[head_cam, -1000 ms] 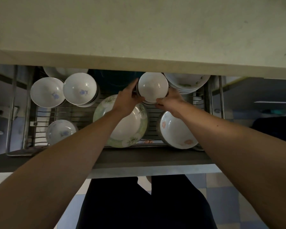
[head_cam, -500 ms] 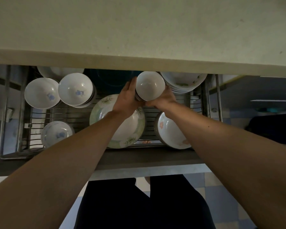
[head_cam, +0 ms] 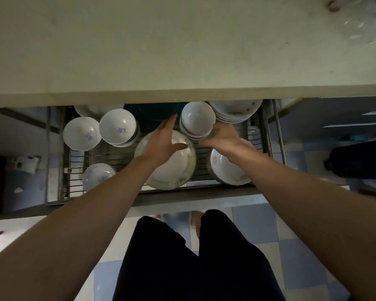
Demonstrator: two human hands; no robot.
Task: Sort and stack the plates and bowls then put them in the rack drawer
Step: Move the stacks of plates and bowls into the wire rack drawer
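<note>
Under the counter edge: a wire rack drawer (head_cam: 122, 155) stands pulled out below the pale countertop (head_cam: 182, 51), which hides the drawer's back part.
Small bowl stack: white bowls (head_cam: 197, 119) nested together at the back of the drawer, right of centre; how many are in it cannot be counted.
Right hand: the right hand (head_cam: 222, 137) lies against the stack's near right side, fingers bent toward it; the fingertips are hidden under the bowls, so a true grip cannot be confirmed.
Left hand: the left hand (head_cam: 164, 142) is spread, fingers straight, holding nothing, just left of the stack and above the large plate (head_cam: 171, 170); whether its fingertips touch the stack is unclear.
Large plate: floral green rim, middle of the drawer, its far left part covered by the left hand and wrist.
Dish pile at back right: stacked dishes (head_cam: 234, 112), upper part cut off by the countertop.
Flowered bowl: a bowl with pink marks (head_cam: 228, 168) at the front right, partly behind the right forearm.
Blue-print bowls: two (head_cam: 81, 133) (head_cam: 118, 127) at the back left, one more (head_cam: 98, 175) at the front left, partly covered by the left forearm.
Dark blue vessel: a shape (head_cam: 154, 114) at the back centre, too dim to identify.
Below: dark trousers (head_cam: 193, 257) over a blue and white tiled floor (head_cam: 258, 222).
</note>
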